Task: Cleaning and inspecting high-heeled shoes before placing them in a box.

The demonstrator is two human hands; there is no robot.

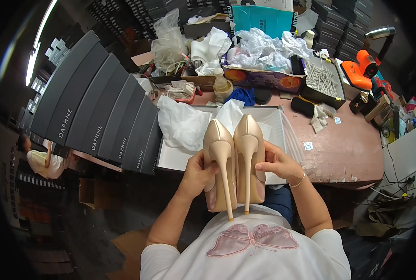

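Note:
A pair of champagne-gold stiletto pumps is held up side by side in front of my chest, heels towards me and toes pointing down. Around the outer side of the left pump (211,148) wraps my left hand (197,175), its thumb pressed near the base of the heel. My right hand (282,164) grips the right pump (253,142) the same way, thumb on its side. Behind the shoes lies an open shoebox (170,160) with white tissue paper (184,122) spilling over its left part. My fingers behind the shoes are mostly hidden.
Dark grey shoeboxes (103,105) stand in a tall stack at the left. Across the back of the pink table (343,156) are a carton of crumpled paper (266,79), a glue bottle (222,86), a box of white sticks (321,77) and an orange tool (359,70). Another person (45,161) is at far left.

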